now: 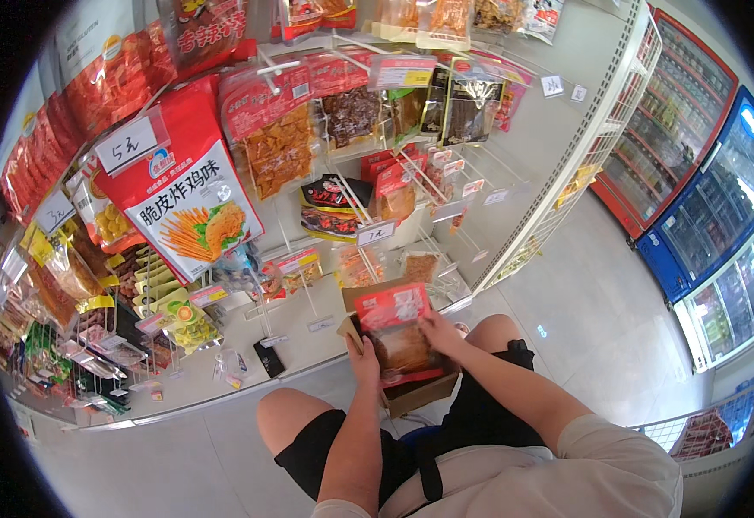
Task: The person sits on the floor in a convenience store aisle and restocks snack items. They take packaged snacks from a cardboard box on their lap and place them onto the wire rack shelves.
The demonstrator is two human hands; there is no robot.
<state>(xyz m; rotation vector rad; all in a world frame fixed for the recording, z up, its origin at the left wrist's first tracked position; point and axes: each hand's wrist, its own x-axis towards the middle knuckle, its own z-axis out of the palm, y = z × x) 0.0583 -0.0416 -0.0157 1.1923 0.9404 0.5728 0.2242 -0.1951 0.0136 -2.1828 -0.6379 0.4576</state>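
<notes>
I sit facing a white peg display wall (515,129) hung with snack packets. An open brown cardboard box (411,393) rests between my knees. My left hand (364,356) grips the left side of a red snack packet (401,337) with a clear window showing brown food. My right hand (440,332) holds the same packet at its right edge. The packet stands tilted over the box opening. Whatever else lies inside the box is hidden behind the packet.
Bare metal pegs with price tags (468,190) stick out just above the box. A large red-and-white bag (189,203) hangs upper left, with yellow packets (174,315) lower left. Red and blue glass-door drink coolers (705,181) line the right side across the tiled floor (593,319).
</notes>
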